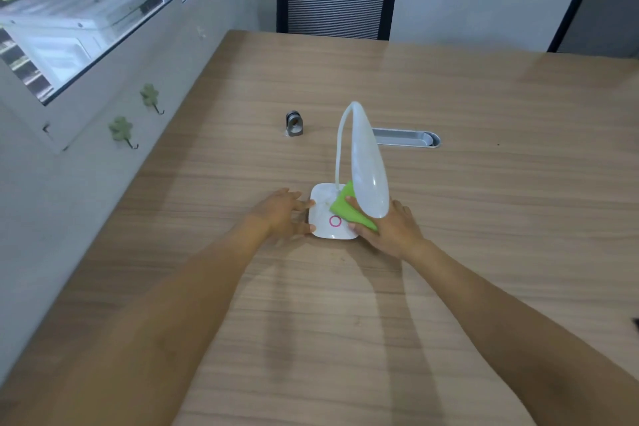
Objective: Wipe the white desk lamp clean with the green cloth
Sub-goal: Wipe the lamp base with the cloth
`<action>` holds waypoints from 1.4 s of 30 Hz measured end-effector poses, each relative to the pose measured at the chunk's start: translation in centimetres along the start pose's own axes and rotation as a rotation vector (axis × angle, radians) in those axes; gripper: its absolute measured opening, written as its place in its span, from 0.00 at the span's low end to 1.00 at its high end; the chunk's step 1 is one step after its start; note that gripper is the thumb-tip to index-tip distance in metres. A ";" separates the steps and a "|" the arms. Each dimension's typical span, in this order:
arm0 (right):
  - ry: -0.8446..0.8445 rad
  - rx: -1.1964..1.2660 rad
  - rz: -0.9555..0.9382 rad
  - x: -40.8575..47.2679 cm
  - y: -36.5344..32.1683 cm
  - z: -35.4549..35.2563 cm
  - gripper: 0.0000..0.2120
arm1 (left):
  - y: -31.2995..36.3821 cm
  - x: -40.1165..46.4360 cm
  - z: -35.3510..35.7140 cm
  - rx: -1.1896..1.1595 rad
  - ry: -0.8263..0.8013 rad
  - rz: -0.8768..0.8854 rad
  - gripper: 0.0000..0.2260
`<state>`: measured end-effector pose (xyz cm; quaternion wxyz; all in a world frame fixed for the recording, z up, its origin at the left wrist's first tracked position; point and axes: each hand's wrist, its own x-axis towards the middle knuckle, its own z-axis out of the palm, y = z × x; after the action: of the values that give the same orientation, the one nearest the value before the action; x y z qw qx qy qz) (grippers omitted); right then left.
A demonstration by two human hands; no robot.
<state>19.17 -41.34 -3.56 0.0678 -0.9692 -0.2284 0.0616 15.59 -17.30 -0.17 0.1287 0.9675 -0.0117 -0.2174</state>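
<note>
A person's right hand (390, 230) presses the green cloth (345, 206) flat-fingered onto the white desk lamp (366, 166)'s base at mid-table; left hand (283, 213), fingers spread, steadies it; neck and head apparently remain unwiped.

The drooping white plastic head of the desk lamp (368, 169) covers the knuckles and upper fingers of the right hand (390, 228) — only a fingertip and the thumb show against the folded bright-green cloth (345, 206), whose far part is hidden behind that head too. Under the cloth, the right side of the lamp's square white base (326, 214) cannot be seen. The left hand (281, 213) is motion-blurred at the fingers, so their exact contact with the base's left edge is unclear. Well beyond both hands, the right-hand grey mesh chair (601, 19) is cut by the frame edge.
</note>
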 end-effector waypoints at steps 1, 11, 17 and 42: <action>-0.035 0.015 0.005 0.1 -0.2 0.3 0.28 | 0.1 0.0 -0.1 0.006 -0.002 0.001 0.32; -0.041 -0.082 -0.226 -4.3 -0.1 0.2 0.33 | 0.0 -0.2 0.1 0.008 0.010 0.016 0.32; -0.043 0.039 0.010 -0.8 0.0 0.1 0.25 | 0.0 -0.2 0.0 0.012 0.006 0.007 0.32; 0.037 -0.107 0.061 -0.8 -9.8 -1.7 0.24 | -8.5 -3.3 5.3 0.036 0.153 -0.187 0.29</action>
<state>14.51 -33.20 -0.23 0.0180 -0.9790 -0.2005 0.0332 10.09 -10.09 -5.57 0.0912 0.9803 0.0843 -0.1538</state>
